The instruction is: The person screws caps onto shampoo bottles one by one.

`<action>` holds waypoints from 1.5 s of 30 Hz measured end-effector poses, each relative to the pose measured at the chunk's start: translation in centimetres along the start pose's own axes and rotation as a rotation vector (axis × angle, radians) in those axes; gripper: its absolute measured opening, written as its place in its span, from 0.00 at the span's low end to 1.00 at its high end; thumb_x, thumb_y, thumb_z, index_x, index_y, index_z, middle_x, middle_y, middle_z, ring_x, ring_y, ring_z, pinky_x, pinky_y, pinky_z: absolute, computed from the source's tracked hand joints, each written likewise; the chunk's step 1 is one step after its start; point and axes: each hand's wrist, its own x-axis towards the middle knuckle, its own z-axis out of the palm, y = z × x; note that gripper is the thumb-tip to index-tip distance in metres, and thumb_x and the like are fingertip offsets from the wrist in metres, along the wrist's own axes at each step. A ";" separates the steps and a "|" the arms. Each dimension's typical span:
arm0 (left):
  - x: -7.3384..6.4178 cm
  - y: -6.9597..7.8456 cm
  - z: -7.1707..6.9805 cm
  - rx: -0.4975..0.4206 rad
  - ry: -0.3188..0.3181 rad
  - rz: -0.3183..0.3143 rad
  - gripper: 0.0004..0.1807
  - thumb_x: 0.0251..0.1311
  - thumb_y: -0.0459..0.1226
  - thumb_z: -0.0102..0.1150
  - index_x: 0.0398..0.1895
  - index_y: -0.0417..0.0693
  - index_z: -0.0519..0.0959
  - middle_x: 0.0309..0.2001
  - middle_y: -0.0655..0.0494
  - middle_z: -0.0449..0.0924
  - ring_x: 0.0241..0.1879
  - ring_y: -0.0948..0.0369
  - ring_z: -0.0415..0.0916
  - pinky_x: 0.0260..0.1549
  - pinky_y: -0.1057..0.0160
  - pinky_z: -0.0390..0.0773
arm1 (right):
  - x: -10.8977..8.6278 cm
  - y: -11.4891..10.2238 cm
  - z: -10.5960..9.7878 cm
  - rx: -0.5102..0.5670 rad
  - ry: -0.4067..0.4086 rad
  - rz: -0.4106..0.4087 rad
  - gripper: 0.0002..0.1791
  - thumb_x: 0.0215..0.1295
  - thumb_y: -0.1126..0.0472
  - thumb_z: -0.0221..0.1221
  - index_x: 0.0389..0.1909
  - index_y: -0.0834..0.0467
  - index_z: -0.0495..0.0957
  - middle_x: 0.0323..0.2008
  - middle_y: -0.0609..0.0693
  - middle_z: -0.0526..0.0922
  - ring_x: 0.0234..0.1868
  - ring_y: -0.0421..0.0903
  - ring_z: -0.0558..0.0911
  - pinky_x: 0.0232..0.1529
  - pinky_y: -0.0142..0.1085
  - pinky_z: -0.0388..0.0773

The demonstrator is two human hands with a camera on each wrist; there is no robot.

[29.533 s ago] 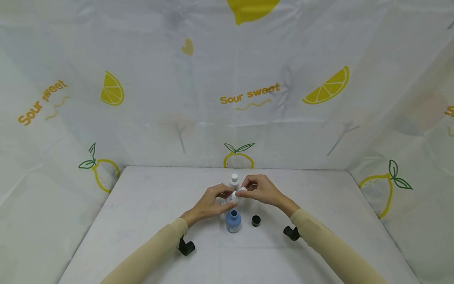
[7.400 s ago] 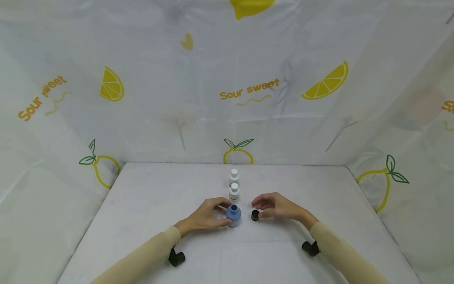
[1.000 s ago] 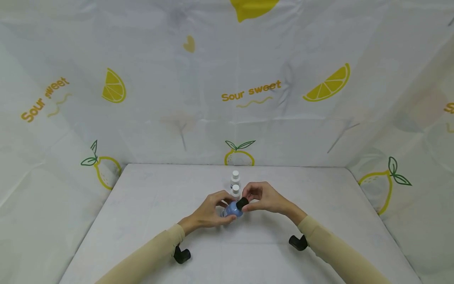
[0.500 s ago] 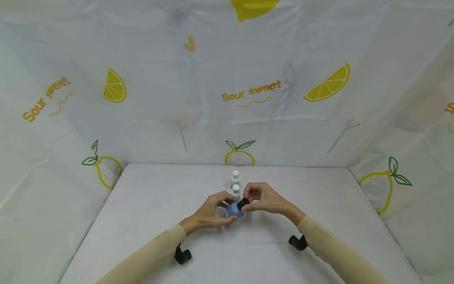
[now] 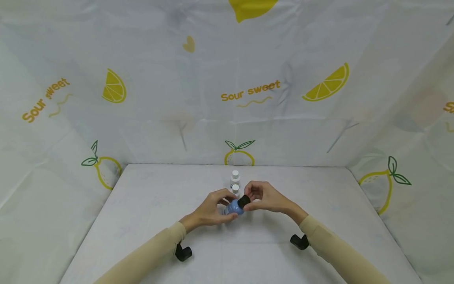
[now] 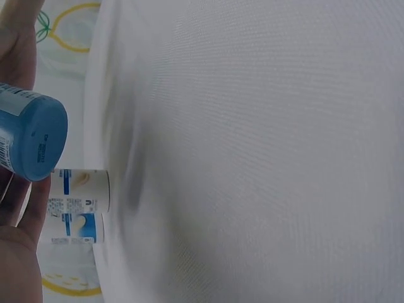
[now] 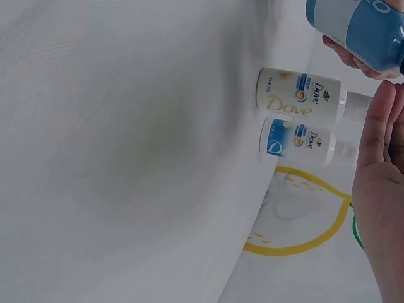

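A blue bottle (image 5: 232,208) is held tilted above the table by my left hand (image 5: 211,208), its top leaning to the right. In the left wrist view the base of that blue bottle (image 6: 44,140) faces the camera, off the tabletop. The black cap (image 5: 243,201) sits at the bottle's mouth, and my right hand (image 5: 267,198) pinches it between thumb and fingers. How far the cap is seated on the neck cannot be made out. Right behind the hands stands a white bottle (image 7: 300,95) with a Dove label, partly hidden in the head view.
A second white Dove bottle (image 7: 297,142) stands upright behind the first, its white cap (image 5: 235,173) on. The white-covered table (image 5: 159,185) meets a lemon-print curtain (image 5: 198,98) at the back. Black wrist cameras (image 5: 183,252) hang below both sleeves.
Several seconds ago the blue bottle stood uncapped with the black cap on the table; now it is lifted and the cap is at its mouth. Over the last second both hands shifted only slightly.
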 end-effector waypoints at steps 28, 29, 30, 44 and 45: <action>0.2 -0.2 0.3 -0.022 -0.003 -0.018 0.24 0.58 0.35 0.78 0.58 0.43 0.84 0.52 0.48 0.87 0.51 0.62 0.86 0.50 0.64 0.91 | -0.3 0.6 -1.4 0.231 -0.176 -0.081 0.21 0.68 0.74 0.69 0.61 0.74 0.81 0.60 0.67 0.87 0.64 0.41 0.87 0.72 0.36 0.82; 0.2 -0.2 0.3 -0.023 -0.004 -0.019 0.24 0.58 0.35 0.78 0.58 0.44 0.84 0.52 0.49 0.87 0.51 0.62 0.86 0.50 0.64 0.91 | -0.3 0.6 -1.3 0.226 -0.172 -0.077 0.21 0.68 0.74 0.69 0.60 0.74 0.81 0.60 0.66 0.88 0.63 0.40 0.87 0.72 0.36 0.82; 0.2 -0.2 0.3 -0.023 -0.004 -0.017 0.24 0.58 0.35 0.78 0.58 0.44 0.84 0.52 0.49 0.87 0.51 0.62 0.86 0.50 0.64 0.91 | -0.3 0.6 -1.3 0.223 -0.171 -0.084 0.21 0.68 0.74 0.69 0.60 0.74 0.82 0.60 0.67 0.88 0.63 0.40 0.87 0.71 0.36 0.82; 0.0 -0.5 0.4 -0.010 0.012 -0.021 0.23 0.57 0.35 0.77 0.57 0.44 0.84 0.51 0.50 0.87 0.51 0.62 0.86 0.50 0.64 0.91 | 0.0 1.2 -0.9 0.120 -0.097 -0.079 0.21 0.63 0.73 0.74 0.56 0.67 0.85 0.53 0.59 0.90 0.55 0.40 0.90 0.67 0.35 0.85; 0.0 -0.5 0.4 -0.010 0.013 -0.026 0.23 0.57 0.35 0.77 0.57 0.44 0.84 0.51 0.49 0.87 0.51 0.62 0.86 0.50 0.64 0.91 | 0.1 1.2 -0.8 0.112 -0.092 -0.082 0.20 0.62 0.73 0.74 0.56 0.67 0.85 0.53 0.60 0.90 0.55 0.40 0.89 0.66 0.35 0.85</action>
